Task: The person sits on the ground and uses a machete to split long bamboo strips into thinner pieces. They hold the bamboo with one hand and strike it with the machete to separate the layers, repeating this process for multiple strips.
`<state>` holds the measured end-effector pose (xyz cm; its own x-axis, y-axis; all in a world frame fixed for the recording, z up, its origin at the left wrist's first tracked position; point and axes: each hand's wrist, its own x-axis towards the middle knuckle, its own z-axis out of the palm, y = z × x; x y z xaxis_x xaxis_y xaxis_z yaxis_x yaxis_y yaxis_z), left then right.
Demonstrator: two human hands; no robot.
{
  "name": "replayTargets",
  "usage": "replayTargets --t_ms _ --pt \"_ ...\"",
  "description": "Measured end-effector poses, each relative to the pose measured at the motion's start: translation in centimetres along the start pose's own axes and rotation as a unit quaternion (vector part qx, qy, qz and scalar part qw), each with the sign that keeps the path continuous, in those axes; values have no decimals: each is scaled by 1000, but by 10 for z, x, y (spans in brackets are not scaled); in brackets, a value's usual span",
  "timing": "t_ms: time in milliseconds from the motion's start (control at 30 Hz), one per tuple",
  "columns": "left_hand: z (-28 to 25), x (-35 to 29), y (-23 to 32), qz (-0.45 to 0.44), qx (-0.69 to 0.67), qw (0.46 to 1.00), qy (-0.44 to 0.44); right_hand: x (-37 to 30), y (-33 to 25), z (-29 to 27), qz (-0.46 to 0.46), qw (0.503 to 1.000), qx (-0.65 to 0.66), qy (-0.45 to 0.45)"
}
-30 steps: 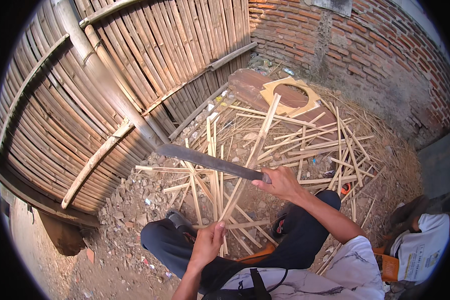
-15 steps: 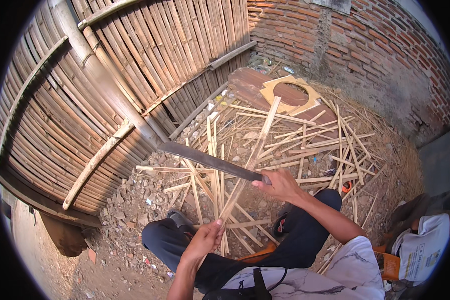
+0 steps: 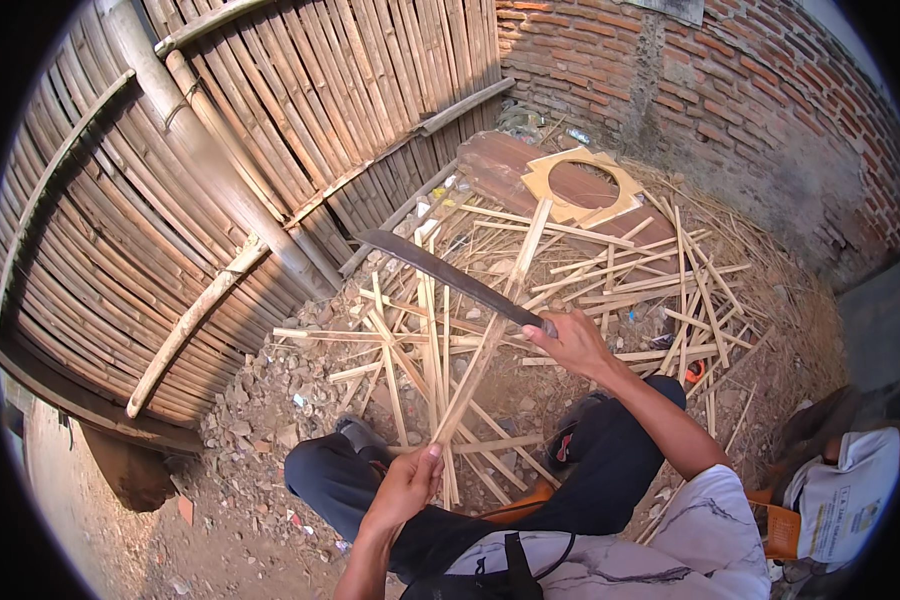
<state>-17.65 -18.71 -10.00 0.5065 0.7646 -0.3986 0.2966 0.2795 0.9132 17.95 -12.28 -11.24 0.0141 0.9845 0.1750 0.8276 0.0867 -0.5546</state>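
Down low over stony ground [image 3: 270, 410], with knees bent apart in dark trousers [image 3: 610, 470], and wearing a pale patterned shirt [image 3: 630, 570]. Holding the near end of a long wood strip [image 3: 477, 365] in the left hand [image 3: 408, 487], with fingers curled closed around it and thumb laid on top. Slanting away from that grip, up and to the right, in front of the body, toward a yellow board [image 3: 570, 213] with a large round hole in it.

Gripping a big knife [image 3: 450, 278] in the right hand [image 3: 575, 345], with fingers wrapped around the handle and covering most of it. Pointing up and to the left with the dark, slightly curved blade, and crossing over about the middle of the strip, near the right hand. Cannot tell from this angle about contact between blade and strip.

Surrounded by many loose sticks [image 3: 670, 353], lying criss-cross on the ground, some between the shoes [image 3: 355, 430], more off to the right. Flanked near the right knee by a small orange ring [image 3: 694, 371] among those sticks. Backed farther off by a brown board [image 3: 500, 165], lying flat beneath the yellow one. Closed in by a bamboo wall [image 3: 370, 90] on the left and a brick wall [image 3: 740, 100] at the back and right. Accompanied at the lower right by a white sack [image 3: 845, 495].
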Motion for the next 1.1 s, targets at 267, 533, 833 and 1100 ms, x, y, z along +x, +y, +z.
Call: replayTargets --t_ms 267,533,833,1100 --pt "9 13 -3 4 13 1000 -2 -11 -29 24 -27 999 23 -18" --pt "6 14 -4 29 38 999 3 -14 -38 18 -38 998 30 -49" --pt "13 24 0 43 16 999 23 -30 -70 26 -61 998 18 -15" --pt "2 3 -11 -18 -35 999 0 0 1 4 81 994 64 44"
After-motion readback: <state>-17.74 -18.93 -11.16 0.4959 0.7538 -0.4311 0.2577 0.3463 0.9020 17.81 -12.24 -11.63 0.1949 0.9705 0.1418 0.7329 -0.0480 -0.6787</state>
